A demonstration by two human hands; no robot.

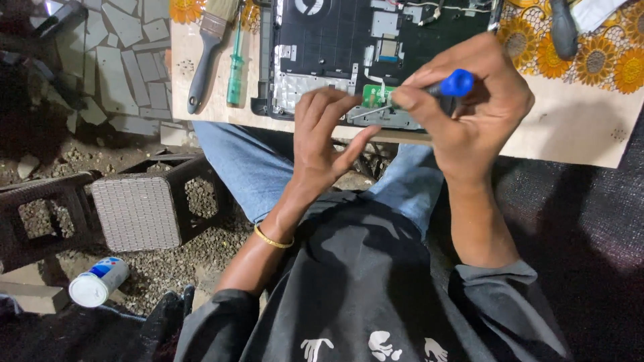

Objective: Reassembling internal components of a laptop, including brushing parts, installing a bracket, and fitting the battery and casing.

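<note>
The right hand (469,100) gripped a blue-handled screwdriver (429,90) whose tip met the small green board (371,96) at the near edge of the opened laptop (349,47) on the counter (570,127), while the left hand (322,131), holding nothing, steadied beside it, the board apparently not yet lifted out

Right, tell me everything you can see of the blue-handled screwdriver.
The screwdriver has a rounded bright blue cap, a dark grip section and a thin silvery metal shaft. It lies nearly level, cap to the right, tip pointing left toward the small green circuit board in the opened laptop chassis. The right hand wraps its handle, hiding most of the grip. The left hand has its fingertips close by the shaft's tip; whether they touch it is unclear.
</note>
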